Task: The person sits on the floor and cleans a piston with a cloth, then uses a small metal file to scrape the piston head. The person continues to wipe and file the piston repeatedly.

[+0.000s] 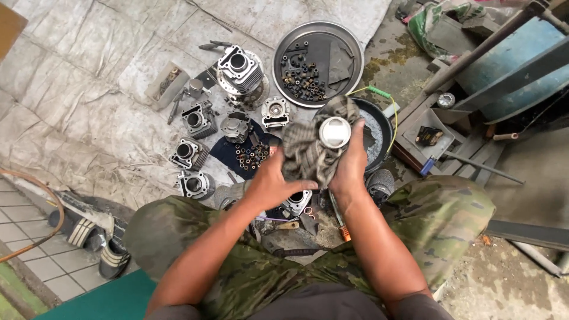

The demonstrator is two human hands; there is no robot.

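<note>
Cloth, a grey checked rag (308, 155), is hiding most of the round silver metal piston (335, 131), leaving only its crown showing. Left hand (274, 184) is gripping the rag from below, fingers curled; right hand (351, 161) is cupping the piston's side above the black round basin (379, 127).

No labels, signs or screens in view. Only package-like items: small clear plastic box (168, 85), rectangular, upper left on grey tarp (89, 71), holding brownish small parts; crumpled green-and-white plastic bag (441, 21) at top right, beside blue drum (515, 59).
</note>
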